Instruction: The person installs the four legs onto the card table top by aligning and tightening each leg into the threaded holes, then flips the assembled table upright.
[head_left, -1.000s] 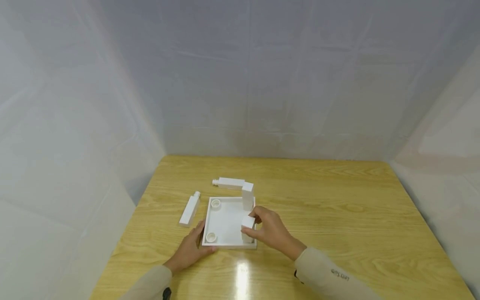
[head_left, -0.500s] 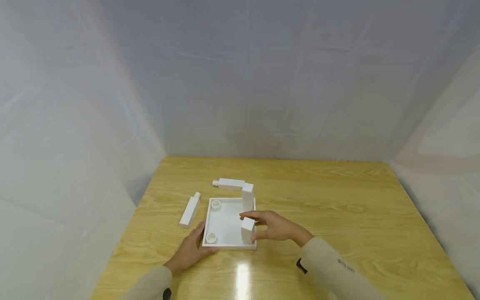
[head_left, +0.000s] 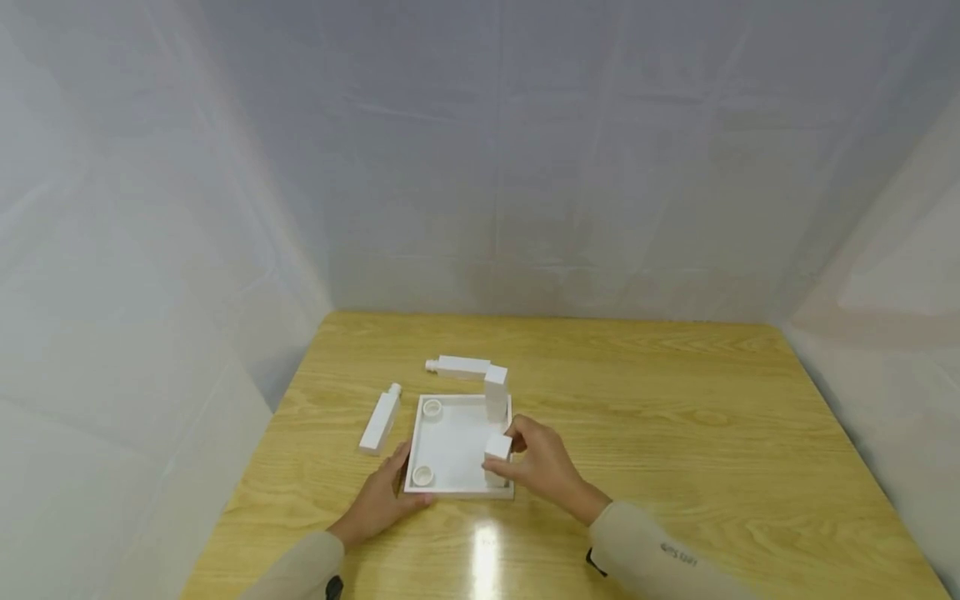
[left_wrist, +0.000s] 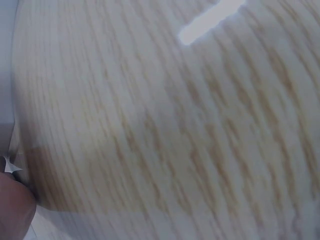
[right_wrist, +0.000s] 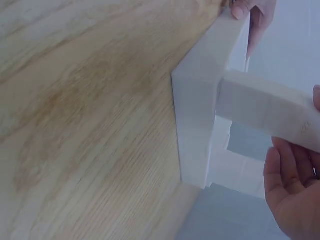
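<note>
**While the near-right post (head_left: 498, 446) stands in the rimmed panel (head_left: 453, 446), each hand holds one part**

As its square section and smooth white faces suggest, the post should be light, stiff and somewhat slippery. The flat faces offer the best purchase, near the upper end; side load could strain the foot. It stands nearly upright in the panel's near-right corner; the wall hides whether it is fully seated.

The right hand (head_left: 547, 467) pinches the post's upper end, thumb against one face and fingers opposite, forearm entering from the lower right. The left hand (head_left: 381, 493) grips the panel's near-left corner, fingers along the left wall, thumb at the near wall.

A far-right post (head_left: 496, 392) also stands in the panel. Round sockets (head_left: 423, 476) occupy both left corners. Two necked posts (head_left: 380, 422) lie on the wood-grain table (head_left: 675, 400), one left of the panel, one beyond it.
</note>
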